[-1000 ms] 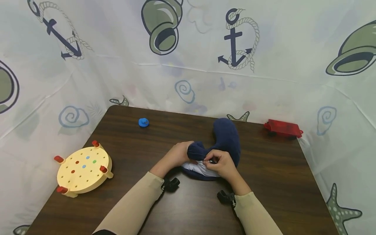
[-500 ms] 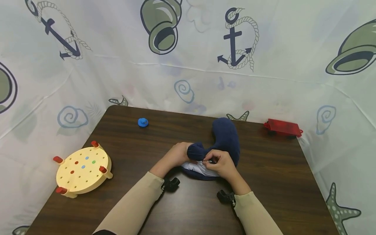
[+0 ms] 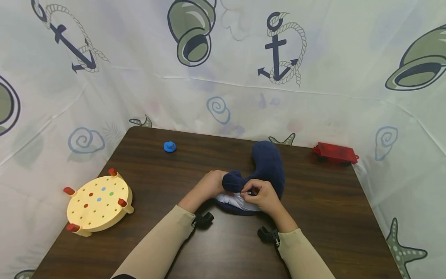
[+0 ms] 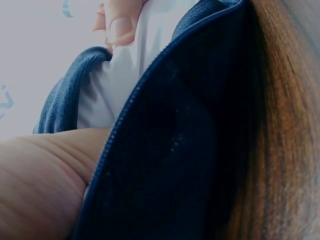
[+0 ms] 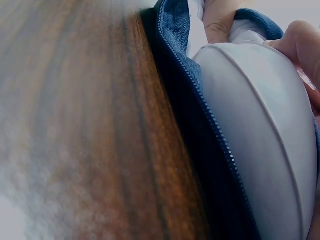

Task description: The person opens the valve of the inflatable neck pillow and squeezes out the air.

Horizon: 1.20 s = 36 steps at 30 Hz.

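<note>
— Where is the pillow, and who has hold of it?

— The navy neck pillow (image 3: 266, 166) lies on the dark wooden table (image 3: 324, 217), a little right of the middle and nearer the far edge than the near one. Its cover is unzipped along the near side, so the white inner cushion (image 3: 235, 200) bulges out. The left hand (image 3: 209, 186) curls round the pillow's left end and grips the cover there. The right hand (image 3: 261, 195) pinches something small and dark at the open seam; it is too small to tell for sure that it is the zipper pull.

— Anything else on the table?

— A round yellow peg board (image 3: 99, 201) with red pegs sits at the left edge, towards the near corner. A small blue duck-like toy (image 3: 169, 147) stands near the far edge, left of centre. A red toy vehicle (image 3: 335, 153) rests at the far right corner. All three are well apart from the pillow.

— Does anything block the view?

— The right hand covers part of the seam, and both wrist views show only cover, zipper teeth (image 5: 210, 120) and cushion close up.
</note>
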Each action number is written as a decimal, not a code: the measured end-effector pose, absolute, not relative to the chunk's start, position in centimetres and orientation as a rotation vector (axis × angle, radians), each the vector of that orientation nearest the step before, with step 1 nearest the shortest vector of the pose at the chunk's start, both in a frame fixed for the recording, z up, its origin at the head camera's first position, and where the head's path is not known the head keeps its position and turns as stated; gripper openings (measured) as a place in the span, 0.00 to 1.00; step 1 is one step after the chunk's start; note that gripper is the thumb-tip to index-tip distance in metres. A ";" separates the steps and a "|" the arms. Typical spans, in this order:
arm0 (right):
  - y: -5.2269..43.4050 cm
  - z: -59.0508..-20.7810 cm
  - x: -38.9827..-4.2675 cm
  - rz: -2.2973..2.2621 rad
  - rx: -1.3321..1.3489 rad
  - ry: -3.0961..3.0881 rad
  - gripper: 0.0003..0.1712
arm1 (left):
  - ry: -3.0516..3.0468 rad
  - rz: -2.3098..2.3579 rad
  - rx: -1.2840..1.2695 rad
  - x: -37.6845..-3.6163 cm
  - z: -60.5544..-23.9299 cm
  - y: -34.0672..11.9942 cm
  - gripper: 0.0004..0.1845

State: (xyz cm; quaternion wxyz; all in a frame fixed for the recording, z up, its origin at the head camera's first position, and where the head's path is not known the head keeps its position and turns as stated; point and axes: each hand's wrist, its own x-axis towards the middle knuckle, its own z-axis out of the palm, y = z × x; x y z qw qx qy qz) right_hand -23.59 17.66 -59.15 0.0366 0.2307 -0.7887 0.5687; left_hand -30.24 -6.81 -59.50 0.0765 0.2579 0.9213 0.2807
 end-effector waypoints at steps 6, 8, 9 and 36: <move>17.8 -59.2 -23.5 1.733 0.685 -2.452 0.10 | 2.747 0.808 0.767 -29.4 -57.4 -6.5 0.19; 17.8 -59.1 -23.5 1.727 0.680 -2.459 0.10 | 2.744 0.806 0.770 -29.3 -57.3 -6.3 0.18; 17.9 -59.1 -23.5 1.729 0.681 -2.459 0.10 | 2.753 0.792 0.774 -29.2 -57.2 -6.3 0.17; 17.6 -59.2 -23.8 1.774 0.674 -2.491 0.12 | 2.734 0.806 0.795 -28.6 -56.5 -6.6 0.12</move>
